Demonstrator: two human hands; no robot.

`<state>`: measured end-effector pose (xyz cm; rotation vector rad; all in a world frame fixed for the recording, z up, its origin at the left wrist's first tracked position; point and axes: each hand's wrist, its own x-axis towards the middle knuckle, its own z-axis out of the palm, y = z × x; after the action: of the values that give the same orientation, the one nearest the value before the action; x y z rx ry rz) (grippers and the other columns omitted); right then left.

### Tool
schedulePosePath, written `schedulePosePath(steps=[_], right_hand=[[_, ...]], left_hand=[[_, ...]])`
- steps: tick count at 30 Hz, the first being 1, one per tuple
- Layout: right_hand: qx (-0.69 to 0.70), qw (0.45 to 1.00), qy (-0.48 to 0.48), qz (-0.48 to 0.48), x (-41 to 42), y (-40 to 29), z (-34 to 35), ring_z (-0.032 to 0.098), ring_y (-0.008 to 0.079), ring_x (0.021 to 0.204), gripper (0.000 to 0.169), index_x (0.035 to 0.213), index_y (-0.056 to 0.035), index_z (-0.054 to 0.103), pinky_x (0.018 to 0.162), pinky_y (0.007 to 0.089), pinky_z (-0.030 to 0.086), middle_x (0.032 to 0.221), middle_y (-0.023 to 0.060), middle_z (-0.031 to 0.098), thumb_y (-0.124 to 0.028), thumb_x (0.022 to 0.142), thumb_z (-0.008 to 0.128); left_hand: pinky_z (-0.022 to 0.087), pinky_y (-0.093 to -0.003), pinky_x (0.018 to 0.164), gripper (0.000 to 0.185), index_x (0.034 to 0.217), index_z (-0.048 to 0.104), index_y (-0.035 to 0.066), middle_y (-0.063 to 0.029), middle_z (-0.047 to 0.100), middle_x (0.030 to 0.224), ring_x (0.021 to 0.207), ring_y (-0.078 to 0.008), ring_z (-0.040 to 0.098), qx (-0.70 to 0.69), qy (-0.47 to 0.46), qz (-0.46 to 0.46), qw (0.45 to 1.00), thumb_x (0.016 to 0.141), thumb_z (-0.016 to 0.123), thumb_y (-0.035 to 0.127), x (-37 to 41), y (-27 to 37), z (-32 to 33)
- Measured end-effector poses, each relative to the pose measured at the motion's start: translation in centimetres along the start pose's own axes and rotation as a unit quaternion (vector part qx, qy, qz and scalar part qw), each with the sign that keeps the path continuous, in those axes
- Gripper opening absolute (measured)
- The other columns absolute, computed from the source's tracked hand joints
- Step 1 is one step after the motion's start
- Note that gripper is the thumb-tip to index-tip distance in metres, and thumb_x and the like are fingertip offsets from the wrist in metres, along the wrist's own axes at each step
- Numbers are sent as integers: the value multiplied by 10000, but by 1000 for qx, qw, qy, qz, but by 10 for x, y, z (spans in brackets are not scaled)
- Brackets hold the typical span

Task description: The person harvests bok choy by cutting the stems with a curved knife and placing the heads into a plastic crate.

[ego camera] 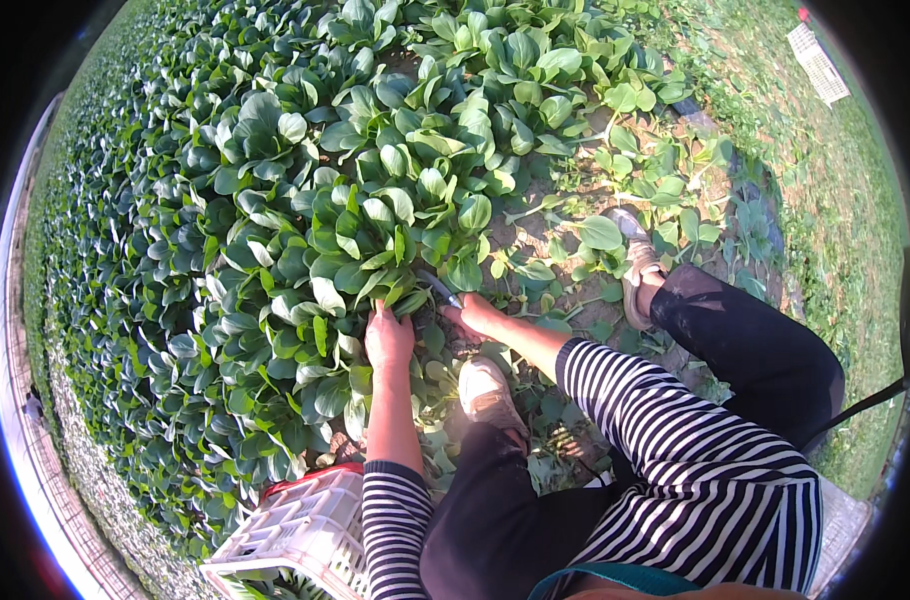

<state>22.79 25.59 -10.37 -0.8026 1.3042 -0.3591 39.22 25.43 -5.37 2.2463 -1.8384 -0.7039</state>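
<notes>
My left hand (389,339) reaches under the leaves of a leafy green plant (361,247) that looks like bok choy. Its fingertips are partly hidden by foliage, and the hand appears to grip the plant low down. From the right, my right hand (471,316) holds a sickle-like cutting tool (441,289) by its handle. The tool's grey metal blade curves up and left toward the base of the same plant, and its tip is lost among the leaves.
Dense rows of similar plants (260,135) fill the left and far side. Loose leaves (601,232) lie on the soil at right. A white plastic crate (297,525) with greens inside stands at lower left. Another white crate (819,64) lies far right. My shoes (488,394) flank the work area.
</notes>
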Motion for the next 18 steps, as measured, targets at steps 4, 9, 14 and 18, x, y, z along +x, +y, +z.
schedulePosePath(steps=[4,9,14,18], right_hand=[[-22,1000,-13,13,2,-8,-1,439,136,355,273,890,-20,437,303,270,336,505,42,488,-270,869,544],[-72,997,10,-5,-1,-5,-6,472,169,366,291,806,2,466,319,302,367,507,59,497,-272,860,546],[-86,996,19,29,-2,-18,3,443,152,339,338,729,-9,473,302,282,352,476,49,485,-313,858,548],[-82,995,-38,40,9,0,3,435,157,328,294,734,-35,505,295,287,340,456,51,471,-301,852,544]], left_hand=[[452,-435,772,439,1103,464,40,-206,575,945,884,-389,552,-20,8,-28,999,718,632,168,1,-10,8],[441,-418,823,496,1164,461,34,-213,560,1038,949,-382,537,-40,18,-10,999,716,632,160,-1,-6,14],[471,-445,725,480,1159,407,40,-225,557,953,844,-397,565,9,41,19,999,747,597,195,0,-19,14],[471,-441,737,437,1120,431,49,-209,561,970,873,-390,560,-15,52,20,998,742,606,183,-2,-24,14]])
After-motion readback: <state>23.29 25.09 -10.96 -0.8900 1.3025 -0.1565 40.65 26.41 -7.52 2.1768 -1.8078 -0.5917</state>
